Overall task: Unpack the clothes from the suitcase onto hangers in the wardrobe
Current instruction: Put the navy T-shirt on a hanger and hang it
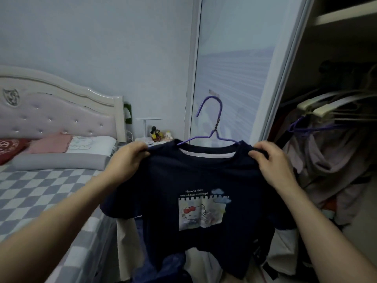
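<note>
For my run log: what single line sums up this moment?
shirt on purple hanger | left hand, right hand pinch shoulders | wardrobe right | not yet hung

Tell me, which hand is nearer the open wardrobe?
Right. The right hand holds the shirt shoulder beside the wardrobe; the left hand holds the bed-side shoulder.

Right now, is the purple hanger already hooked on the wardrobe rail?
No, the purple hanger sits inside the navy shirt, held up in front of the wardrobe door by the left hand and right hand.
</note>
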The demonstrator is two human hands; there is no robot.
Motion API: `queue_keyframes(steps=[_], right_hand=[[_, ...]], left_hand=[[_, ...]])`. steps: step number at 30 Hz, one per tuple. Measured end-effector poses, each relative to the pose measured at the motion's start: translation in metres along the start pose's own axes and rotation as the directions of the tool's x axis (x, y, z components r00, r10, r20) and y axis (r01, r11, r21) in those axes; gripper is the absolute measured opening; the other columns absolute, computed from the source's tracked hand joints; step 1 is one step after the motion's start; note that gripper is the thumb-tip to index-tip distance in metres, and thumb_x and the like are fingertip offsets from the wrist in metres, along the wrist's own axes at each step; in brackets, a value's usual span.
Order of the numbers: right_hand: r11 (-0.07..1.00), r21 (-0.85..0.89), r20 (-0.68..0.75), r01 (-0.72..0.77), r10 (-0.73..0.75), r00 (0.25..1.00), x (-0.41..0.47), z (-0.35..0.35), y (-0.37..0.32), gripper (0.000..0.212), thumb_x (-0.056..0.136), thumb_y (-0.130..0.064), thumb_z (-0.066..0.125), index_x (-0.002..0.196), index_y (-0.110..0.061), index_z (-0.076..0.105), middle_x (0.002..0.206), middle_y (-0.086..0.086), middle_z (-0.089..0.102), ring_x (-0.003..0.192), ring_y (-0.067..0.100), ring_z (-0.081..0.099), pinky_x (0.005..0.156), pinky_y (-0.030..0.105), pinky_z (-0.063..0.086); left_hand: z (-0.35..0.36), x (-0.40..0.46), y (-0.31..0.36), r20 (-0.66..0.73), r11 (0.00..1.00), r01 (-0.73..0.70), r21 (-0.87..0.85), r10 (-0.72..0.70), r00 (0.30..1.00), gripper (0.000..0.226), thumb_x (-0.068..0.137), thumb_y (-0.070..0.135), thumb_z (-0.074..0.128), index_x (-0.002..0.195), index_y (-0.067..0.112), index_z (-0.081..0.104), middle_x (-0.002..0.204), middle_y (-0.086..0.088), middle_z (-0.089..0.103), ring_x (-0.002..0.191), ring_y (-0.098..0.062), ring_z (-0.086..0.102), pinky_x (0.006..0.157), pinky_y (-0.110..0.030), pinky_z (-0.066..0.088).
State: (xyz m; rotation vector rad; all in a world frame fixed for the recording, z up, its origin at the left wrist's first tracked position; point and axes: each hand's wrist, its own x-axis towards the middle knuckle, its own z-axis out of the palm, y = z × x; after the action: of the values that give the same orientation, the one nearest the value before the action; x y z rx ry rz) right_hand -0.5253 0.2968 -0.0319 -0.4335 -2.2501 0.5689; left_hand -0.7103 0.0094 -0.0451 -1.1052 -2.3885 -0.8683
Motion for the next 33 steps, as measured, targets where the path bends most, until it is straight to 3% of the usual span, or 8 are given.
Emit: queue_keyframes(steps=[6,13,16,18,20,24,29,33], right_hand=[[1.0,0.003,-0.044,-0.003,0.003,0.999,0.002,-0.003,-0.005,0.005,0.085,-0.01,0.061,0.083,-0.005,0.061,0.083,0.003,0.053,0.082,0.021,0.051,0.066,0.026,0.028],[0.997,-0.074,-0.056,0.0,-0.004,0.998,0.005,-0.024,-0.011,0.007,0.084,-0.014,0.062,0.08,-0.01,0.06,0.081,0.007,0.057,0.077,0.019,0.05,0.067,0.026,0.03],[0.994,-0.112,0.276,-0.007,0.038,0.96,-0.006,-0.045,-0.008,0.017,0.084,-0.014,0.065,0.07,-0.017,0.055,0.068,0.001,0.055,0.066,0.008,0.048,0.063,0.027,0.031],[0.999,-0.025,0.58,-0.039,0.046,0.813,-0.021,-0.063,-0.01,0.023,0.083,-0.011,0.066,0.066,-0.019,0.052,0.058,-0.006,0.045,0.056,0.002,0.039,0.059,0.026,0.029],[0.989,0.063,0.672,-0.132,0.056,0.738,-0.042,-0.079,-0.015,0.025,0.083,-0.012,0.067,0.066,-0.019,0.051,0.055,-0.008,0.04,0.055,0.004,0.035,0.054,0.023,0.027],[0.889,0.284,0.51,-0.36,0.178,0.842,-0.078,-0.105,-0.026,0.016,0.076,-0.022,0.066,0.065,-0.017,0.056,0.062,0.007,0.045,0.056,0.014,0.039,0.049,0.016,0.03],[0.839,0.273,0.437,-0.47,0.327,0.838,-0.108,-0.128,-0.04,0.015,0.075,-0.02,0.068,0.068,-0.01,0.059,0.061,0.009,0.053,0.051,0.009,0.047,0.048,0.015,0.035],[0.777,0.262,0.309,-0.572,0.494,0.813,-0.13,-0.152,-0.046,0.018,0.084,-0.008,0.065,0.068,-0.007,0.056,0.06,0.006,0.059,0.052,0.01,0.051,0.05,0.018,0.038]], left_hand=[[-0.004,0.011,0.015,0.008,0.998,0.009,0.062,-0.01,1.0,0.008,0.088,0.007,0.055,0.091,-0.001,0.056,0.094,-0.019,0.057,0.091,-0.033,0.053,0.071,-0.032,0.032],[0.005,0.027,0.047,-0.016,1.0,-0.01,-0.006,0.01,1.0,0.017,0.088,0.0,0.05,0.101,-0.002,0.062,0.105,-0.021,0.063,0.101,-0.035,0.055,0.079,-0.033,0.037],[0.019,0.026,0.05,-0.018,0.999,-0.01,-0.052,0.009,1.0,0.016,0.084,-0.005,0.053,0.096,-0.003,0.064,0.101,-0.022,0.064,0.099,-0.035,0.057,0.079,-0.034,0.038],[0.029,0.026,0.053,0.042,0.998,-0.049,-0.046,0.051,0.998,0.015,0.082,-0.006,0.054,0.093,-0.001,0.064,0.099,-0.021,0.064,0.098,-0.035,0.057,0.077,-0.034,0.038],[0.039,0.028,0.059,0.081,0.994,-0.094,-0.059,0.099,0.992,0.014,0.082,-0.005,0.054,0.091,-0.001,0.063,0.097,-0.02,0.064,0.097,-0.035,0.057,0.073,-0.032,0.036],[0.063,0.038,0.087,0.126,0.98,-0.143,-0.139,0.161,0.979,0.017,0.085,-0.002,0.052,0.095,0.003,0.064,0.099,-0.016,0.065,0.097,-0.033,0.057,0.073,-0.032,0.037],[0.089,0.035,0.144,0.146,0.933,-0.177,-0.313,0.231,0.962,0.024,0.09,0.002,0.049,0.11,0.004,0.061,0.112,-0.013,0.06,0.106,-0.03,0.055,0.08,-0.024,0.034],[0.098,0.014,0.218,0.118,0.812,-0.255,-0.525,0.366,0.923,0.014,0.091,0.009,0.051,0.092,0.006,0.064,0.095,-0.013,0.065,0.094,-0.028,0.058,0.071,-0.023,0.032]])
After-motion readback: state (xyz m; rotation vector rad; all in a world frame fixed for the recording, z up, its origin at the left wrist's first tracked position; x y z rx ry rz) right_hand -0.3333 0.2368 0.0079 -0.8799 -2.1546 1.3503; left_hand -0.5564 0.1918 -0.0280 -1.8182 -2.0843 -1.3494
